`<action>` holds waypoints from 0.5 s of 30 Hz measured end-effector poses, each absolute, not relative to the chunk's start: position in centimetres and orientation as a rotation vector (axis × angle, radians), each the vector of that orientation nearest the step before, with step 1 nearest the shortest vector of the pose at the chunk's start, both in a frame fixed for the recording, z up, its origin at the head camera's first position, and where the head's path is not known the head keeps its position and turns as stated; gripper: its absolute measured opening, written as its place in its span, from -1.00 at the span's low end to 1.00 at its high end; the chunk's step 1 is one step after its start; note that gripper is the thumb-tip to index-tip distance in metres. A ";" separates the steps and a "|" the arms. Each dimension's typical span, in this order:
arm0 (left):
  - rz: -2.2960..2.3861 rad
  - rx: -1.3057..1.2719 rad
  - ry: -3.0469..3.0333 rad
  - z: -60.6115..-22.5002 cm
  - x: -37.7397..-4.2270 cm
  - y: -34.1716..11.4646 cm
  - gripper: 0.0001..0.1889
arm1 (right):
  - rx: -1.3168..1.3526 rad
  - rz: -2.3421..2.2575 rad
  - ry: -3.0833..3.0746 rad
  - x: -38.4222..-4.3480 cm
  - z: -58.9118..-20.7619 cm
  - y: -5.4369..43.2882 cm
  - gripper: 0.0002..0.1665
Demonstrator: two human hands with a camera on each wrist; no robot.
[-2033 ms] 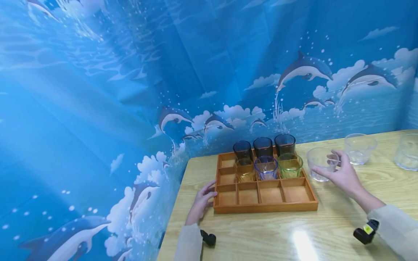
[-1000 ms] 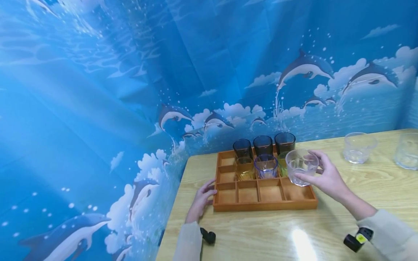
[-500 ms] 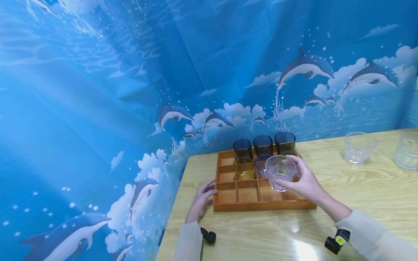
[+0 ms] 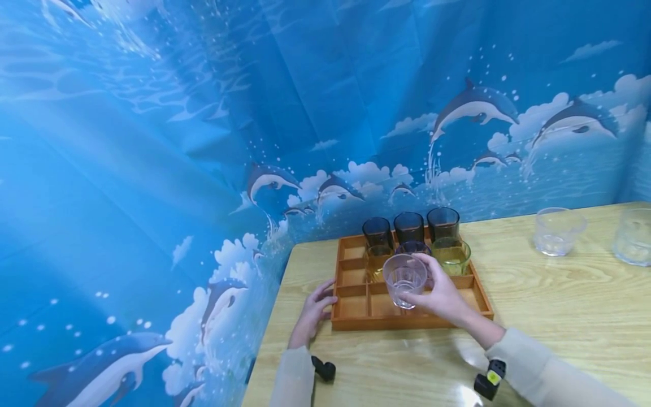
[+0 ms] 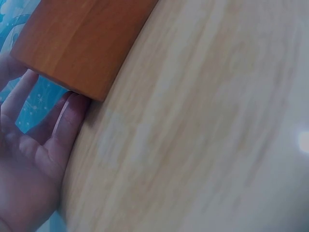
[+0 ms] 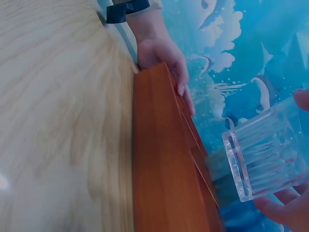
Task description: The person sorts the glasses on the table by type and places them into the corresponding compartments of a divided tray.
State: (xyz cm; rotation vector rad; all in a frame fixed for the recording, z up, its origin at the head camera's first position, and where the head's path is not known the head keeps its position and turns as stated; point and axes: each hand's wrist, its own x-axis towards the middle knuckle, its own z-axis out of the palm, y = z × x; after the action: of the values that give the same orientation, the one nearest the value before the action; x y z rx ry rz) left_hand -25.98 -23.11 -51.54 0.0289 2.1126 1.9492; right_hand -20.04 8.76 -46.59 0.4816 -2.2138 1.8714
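Note:
My right hand (image 4: 442, 297) grips a clear drinking glass (image 4: 402, 282), thumb on the near side and fingers on the far side. It holds the glass over the front row of a wooden compartment tray (image 4: 407, 323), and in the right wrist view the glass (image 6: 265, 152) hangs above the tray's rim. My left hand (image 4: 311, 314) rests at the tray's left side with its fingertips touching the edge. Behind the held glass stand an amber glass (image 4: 378, 260), a partly hidden blue-rimmed glass (image 4: 414, 247) and a green glass (image 4: 452, 257), each in a middle-row compartment.
Dark glasses (image 4: 409, 227) fill part of the tray's back row. On the light wood table (image 4: 534, 299), a clear glass (image 4: 556, 232) stands to the right, with another clear glass (image 4: 636, 237) beyond it. A blue dolphin-print sheet (image 4: 330, 113) hangs behind the table.
My right hand has lifted the clear glass from the table right of the tray and carried it left over the front row. The left hand has stayed at the tray's edge.

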 end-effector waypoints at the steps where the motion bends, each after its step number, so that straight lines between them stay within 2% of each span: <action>1: 1.945 0.028 2.116 -51.5 -26.0 -23.1 -0.46 | 0.483 1.879 -2.207 -20.1 -46.7 8.4 0.03; 8: 1.946 0.026 2.117 -52.5 -26.6 -23.4 -0.46 | 0.467 1.898 -2.213 -20.4 -47.2 6.6 0.04; 15: 1.980 0.034 2.123 -54.3 -27.4 -23.7 -0.46 | 0.512 1.895 -2.204 -19.3 -45.7 5.3 -0.04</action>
State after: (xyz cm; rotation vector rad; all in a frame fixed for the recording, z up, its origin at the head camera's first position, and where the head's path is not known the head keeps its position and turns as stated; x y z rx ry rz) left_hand -27.39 -23.69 -54.30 0.0338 2.1235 1.9804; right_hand -19.32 5.34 -45.75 0.5118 -2.2039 1.8953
